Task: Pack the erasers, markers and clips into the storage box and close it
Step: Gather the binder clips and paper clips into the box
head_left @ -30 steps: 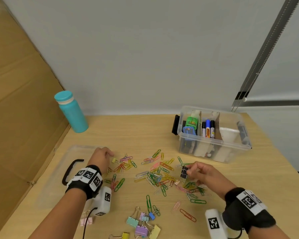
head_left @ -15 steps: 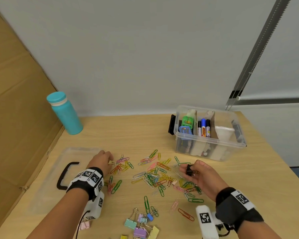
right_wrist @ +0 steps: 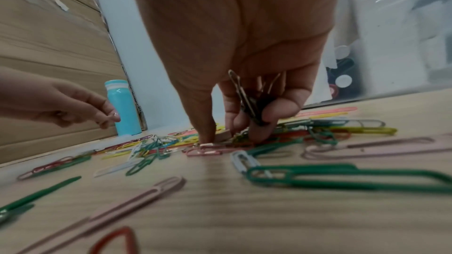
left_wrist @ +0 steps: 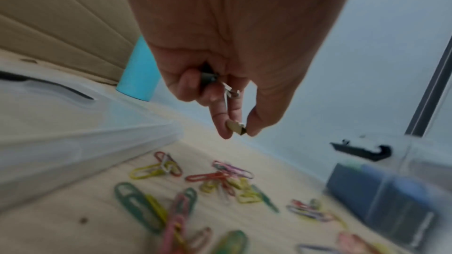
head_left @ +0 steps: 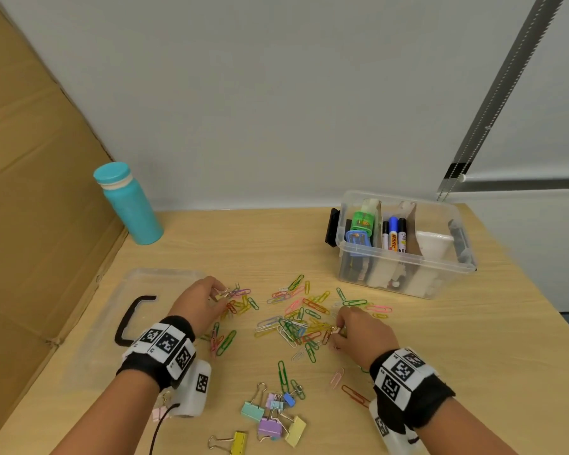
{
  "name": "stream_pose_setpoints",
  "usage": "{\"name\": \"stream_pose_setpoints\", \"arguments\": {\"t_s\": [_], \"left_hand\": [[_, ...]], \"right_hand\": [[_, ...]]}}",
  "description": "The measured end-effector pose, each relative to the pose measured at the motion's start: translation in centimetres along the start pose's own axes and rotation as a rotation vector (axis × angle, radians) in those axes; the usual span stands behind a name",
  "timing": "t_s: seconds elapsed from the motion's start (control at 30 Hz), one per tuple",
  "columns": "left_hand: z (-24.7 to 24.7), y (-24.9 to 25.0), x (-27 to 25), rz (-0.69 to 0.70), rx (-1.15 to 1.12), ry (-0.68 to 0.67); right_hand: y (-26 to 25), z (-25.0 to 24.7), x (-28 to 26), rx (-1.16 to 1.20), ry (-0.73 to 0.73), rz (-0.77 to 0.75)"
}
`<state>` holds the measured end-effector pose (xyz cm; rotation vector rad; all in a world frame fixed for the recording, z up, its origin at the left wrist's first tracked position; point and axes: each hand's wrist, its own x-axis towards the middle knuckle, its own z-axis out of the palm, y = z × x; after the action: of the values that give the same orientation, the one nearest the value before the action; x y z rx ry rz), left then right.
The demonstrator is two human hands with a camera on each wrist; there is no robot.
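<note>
My paper clips [head_left: 296, 320] lie scattered across the middle of the wooden table [head_left: 473, 356], a loose many-coloured heap between my two hands, with the binder clips [head_left: 270, 415] in a smaller cluster nearer to me. My right hand [head_left: 358, 333] is down in the heap, fingertips touching the table among the clips. From above I see only its back; the right wrist view shows what that hides: my curled fingers [right_wrist: 283, 107] hold a dark binder clip [right_wrist: 249, 107] with its wire handles sticking up against the palm, while thumb and forefinger close on a small pale clip [right_wrist: 223, 135] at the table surface. My left hand [head_left: 199, 303] sits at the left edge of the heap. The head view shows it merely bunched; the left wrist view shows it lifted off the table, thumb and two fingers pinching a small tan binder clip [left_wrist: 236, 127], with another dark clip [left_wrist: 208, 78] tucked up in the curled fingers behind (its wire loops hang down between them).

The storage box [head_left: 404, 267] stands open at the far right of the table, well apart from both hands. Its markers [head_left: 395, 234] stand upright in a middle compartment, with a green and a blue item in the left one. The clear lid [head_left: 112, 316] with its black handle lies flat just left of my left hand. A teal bottle [head_left: 128, 205] stands at the far left by the cardboard [head_left: 30, 192].
</note>
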<state>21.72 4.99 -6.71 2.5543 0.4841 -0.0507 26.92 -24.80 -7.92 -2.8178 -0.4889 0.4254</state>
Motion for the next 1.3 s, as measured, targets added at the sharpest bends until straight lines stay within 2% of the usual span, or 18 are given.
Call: {"name": "stream_pose_setpoints", "arguments": {"t_s": [0.13, 0.27, 0.4, 0.6, 0.7, 0.77, 0.83, 0.93, 1.1, 1.23, 1.3], "left_hand": [[0.7, 0.9, -2.4, 0.077, -0.141, -0.065], [1.9, 2.1, -5.0, 0.124, -0.235, -0.205], [3.2, 3.8, -7.5, 0.185, -0.166, -0.354], [4.9, 5.1, -10.1, 0.356, 0.094, -0.536], [5.1, 5.0, -10.5, 0.399, 0.207, -0.621], [5.1, 4.9, -10.7, 0.45, 0.253, -0.613], [5.2, 4.8, -10.8, 0.506, 0.295, -0.575], [5.2, 4.5, -10.5, 0.536, 0.328, -0.531], [5.1, 3.9, -10.1, 0.565, 0.357, -0.508], [4.6, 3.4, -10.2, 0.518, 0.298, -0.491], [4.3, 3.0, -10.2, 0.491, 0.304, -0.475]], "right_hand": [[0.2, 0.1, 0.2, 0.053, -0.04, 0.028], [1.5, 0.2, 0.2, 0.323, 0.015, 0.087], [2.4, -0.2, -0.8, 0.779, 0.021, 0.171], [2.2, -0.6, -2.8, 1.749, -0.204, 0.173], [1.5, -0.6, -3.3, 1.925, -0.284, 0.126], [0.7, -0.5, -3.4, 1.873, -0.273, 0.138], [-0.1, -0.2, -3.5, 1.714, -0.277, 0.152], [-1.0, 0.7, -4.1, 1.492, -0.384, 0.129], [-2.3, 1.5, -5.7, 1.002, -0.447, -0.035], [-3.5, 1.9, -6.6, 0.461, -0.304, -0.19], [-4.2, 2.1, -7.0, 0.295, -0.21, -0.24]]}}
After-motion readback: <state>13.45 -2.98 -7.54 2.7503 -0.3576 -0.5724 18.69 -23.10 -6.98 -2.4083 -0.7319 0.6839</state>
